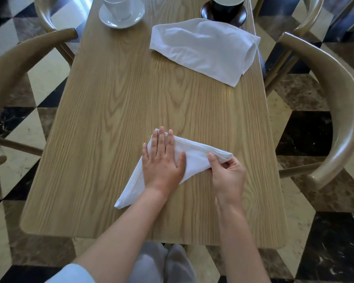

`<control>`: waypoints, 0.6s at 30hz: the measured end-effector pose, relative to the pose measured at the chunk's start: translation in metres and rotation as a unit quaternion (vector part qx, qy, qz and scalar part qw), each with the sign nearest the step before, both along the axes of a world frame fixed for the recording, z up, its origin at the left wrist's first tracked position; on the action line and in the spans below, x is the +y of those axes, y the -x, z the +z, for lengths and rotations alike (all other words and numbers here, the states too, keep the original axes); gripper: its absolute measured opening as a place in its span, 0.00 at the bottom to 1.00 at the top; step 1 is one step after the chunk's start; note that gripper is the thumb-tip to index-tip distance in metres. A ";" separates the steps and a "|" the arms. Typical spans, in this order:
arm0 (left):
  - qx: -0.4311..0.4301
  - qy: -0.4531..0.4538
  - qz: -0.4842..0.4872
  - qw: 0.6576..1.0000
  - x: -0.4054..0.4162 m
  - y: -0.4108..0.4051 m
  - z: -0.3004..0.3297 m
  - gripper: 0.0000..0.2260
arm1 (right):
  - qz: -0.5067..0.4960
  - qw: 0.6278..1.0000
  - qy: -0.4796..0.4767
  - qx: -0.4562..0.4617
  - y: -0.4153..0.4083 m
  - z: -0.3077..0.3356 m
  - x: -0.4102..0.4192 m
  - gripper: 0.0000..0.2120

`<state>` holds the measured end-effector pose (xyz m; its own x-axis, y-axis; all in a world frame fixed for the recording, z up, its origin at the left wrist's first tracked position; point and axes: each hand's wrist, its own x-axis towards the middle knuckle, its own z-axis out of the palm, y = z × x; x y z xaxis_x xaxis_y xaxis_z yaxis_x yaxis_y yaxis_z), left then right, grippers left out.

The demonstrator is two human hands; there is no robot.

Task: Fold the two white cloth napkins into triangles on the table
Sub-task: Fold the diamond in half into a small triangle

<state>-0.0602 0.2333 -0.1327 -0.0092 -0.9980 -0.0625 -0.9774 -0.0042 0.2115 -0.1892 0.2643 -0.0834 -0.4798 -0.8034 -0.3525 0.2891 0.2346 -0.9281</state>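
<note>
Knees in grey cloth show at the bottom edge, and above them two bare forearms reach over the table (102, 111). On its near half lies one napkin (194, 158), already close to a triangle. Flat on it, fingers straight, the left hand (163, 160) presses the cloth down and grips nothing. At the right-hand corner the right hand (227, 172) has its grip closed, thumb and fingers pinching the cloth. If that corner is pulled while the left hand lifts, the layers will likely slide and the edges come out of line; a loose release could let the corner spring open. Further off, the second napkin (202, 48) lies rumpled, not yet folded, near the right edge and just beside a dark cup (225, 9), so a careless drag could bump it.
</note>
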 end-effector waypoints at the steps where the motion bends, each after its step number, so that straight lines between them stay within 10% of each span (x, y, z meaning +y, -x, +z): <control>1: -0.001 -0.006 0.005 1.000 0.000 0.002 0.000 0.31 | 0.008 1.000 0.007 -0.002 -0.001 0.002 -0.001 0.08; 5: 0.031 -0.035 0.009 0.999 -0.002 0.008 0.008 0.31 | 0.023 1.000 0.017 0.007 -0.003 0.011 -0.005 0.07; 7: 0.179 -0.031 0.020 0.983 -0.004 0.003 0.023 0.29 | 0.024 0.999 0.021 0.010 -0.001 0.014 -0.005 0.06; 11: 0.483 0.080 0.212 0.846 -0.025 -0.043 0.068 0.26 | 0.033 0.999 0.019 0.018 0.002 0.014 -0.002 0.03; 14: 0.585 -0.162 0.241 0.757 -0.057 -0.082 0.096 0.32 | 0.040 0.999 0.012 0.033 0.003 0.014 -0.002 0.02; 18: 0.465 -0.397 0.138 0.779 -0.085 -0.077 0.096 0.36 | 0.045 0.997 0.008 0.054 0.003 0.016 -0.003 0.02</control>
